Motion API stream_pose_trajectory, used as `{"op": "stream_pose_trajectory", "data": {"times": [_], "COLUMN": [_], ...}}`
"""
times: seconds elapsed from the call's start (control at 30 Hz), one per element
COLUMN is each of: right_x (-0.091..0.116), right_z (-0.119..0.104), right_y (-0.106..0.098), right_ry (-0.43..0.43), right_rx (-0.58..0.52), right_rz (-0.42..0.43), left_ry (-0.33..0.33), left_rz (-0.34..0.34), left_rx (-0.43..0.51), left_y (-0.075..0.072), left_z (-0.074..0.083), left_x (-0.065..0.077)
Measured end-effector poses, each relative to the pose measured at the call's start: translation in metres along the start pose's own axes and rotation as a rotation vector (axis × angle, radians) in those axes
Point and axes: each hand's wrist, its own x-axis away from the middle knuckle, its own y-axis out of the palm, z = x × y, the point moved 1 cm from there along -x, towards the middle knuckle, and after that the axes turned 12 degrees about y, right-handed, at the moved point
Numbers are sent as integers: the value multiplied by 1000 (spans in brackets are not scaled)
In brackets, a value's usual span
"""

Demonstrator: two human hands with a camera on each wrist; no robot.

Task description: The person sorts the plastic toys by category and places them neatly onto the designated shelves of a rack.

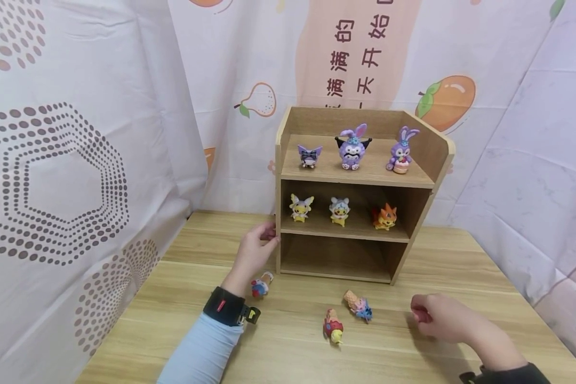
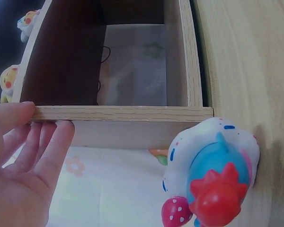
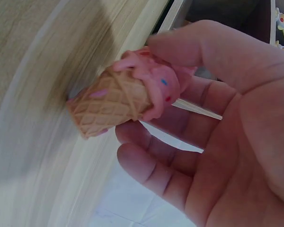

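A three-tier wooden display shelf (image 1: 336,181) stands on the table. My left hand (image 1: 257,245) is at its left side panel; in the left wrist view, thumb and fingers (image 2: 61,135) meet the panel's front edge from opposite sides. A blue-and-red ice-cream figurine (image 1: 261,285) lies below this hand. To the right of the shelf, my right hand (image 1: 444,317) is low over the table. In the right wrist view it pinches a pink ice-cream cone figurine (image 3: 116,94) between thumb and fingers, cone end toward the table. The head view hides this figurine behind the hand.
A pink-and-blue cone figurine (image 1: 358,306) and a red-and-yellow one (image 1: 333,326) lie in front of the shelf. Three purple figurines, including a middle one (image 1: 352,149), stand on top; three more, including an orange one (image 1: 385,217), occupy the middle tier. Patterned curtains (image 1: 240,64) hang behind.
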Motion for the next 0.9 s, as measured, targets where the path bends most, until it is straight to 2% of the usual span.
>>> {"op": "stream_pose_trajectory", "data": {"times": [0.27,0.57,0.9], "right_x": [-4,-5,-6], "right_z": [2,3,-5], "right_y": [-1,-1,-11], "right_ry": [4,-53,0], "right_rx": [8,-21,-80], "right_rz": [34,158,123], "left_ry": [13,-10,-14], "left_rz": [4,-3,-3], "left_rx": [0,12,15], "left_y": [0,0,1], "left_z": [1,0,0], "left_x": [-1,1,0]}}
